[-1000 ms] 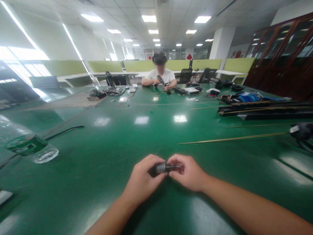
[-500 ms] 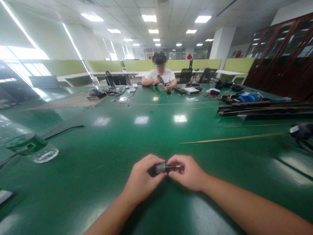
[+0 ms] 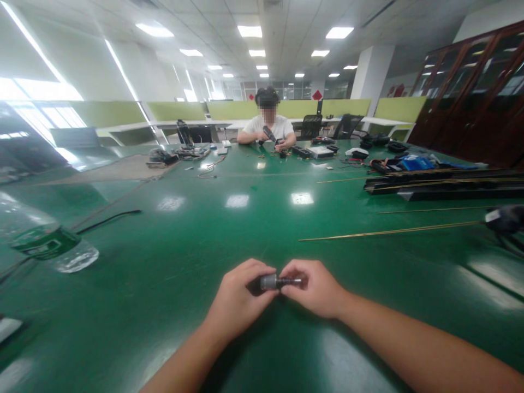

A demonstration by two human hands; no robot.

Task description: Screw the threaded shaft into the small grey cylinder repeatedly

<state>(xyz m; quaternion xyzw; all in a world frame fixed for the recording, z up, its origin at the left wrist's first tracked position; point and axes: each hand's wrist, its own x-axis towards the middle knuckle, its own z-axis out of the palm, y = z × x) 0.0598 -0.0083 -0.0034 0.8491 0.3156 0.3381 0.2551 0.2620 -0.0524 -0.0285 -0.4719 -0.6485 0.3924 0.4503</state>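
My left hand [image 3: 241, 289] is wrapped round the dark end of a small cylindrical part [image 3: 268, 282], low over the green table. It has a grey body, a narrower black section and a thin shiny shaft pointing right. My right hand [image 3: 313, 287] closes its thumb and fingers around the black section and shaft. Both sets of fingertips nearly meet in the middle. Fingers hide some of the part, so its exact kind cannot be made out.
A clear plastic bottle [image 3: 53, 243] lies at the left beside a black cable [image 3: 108, 221]. Thin brass-coloured rods [image 3: 368, 233] and black rails [image 3: 442, 184] are at the right. Across the green table [image 3: 196, 229] sits a person [image 3: 268, 128] holding a dark tool.
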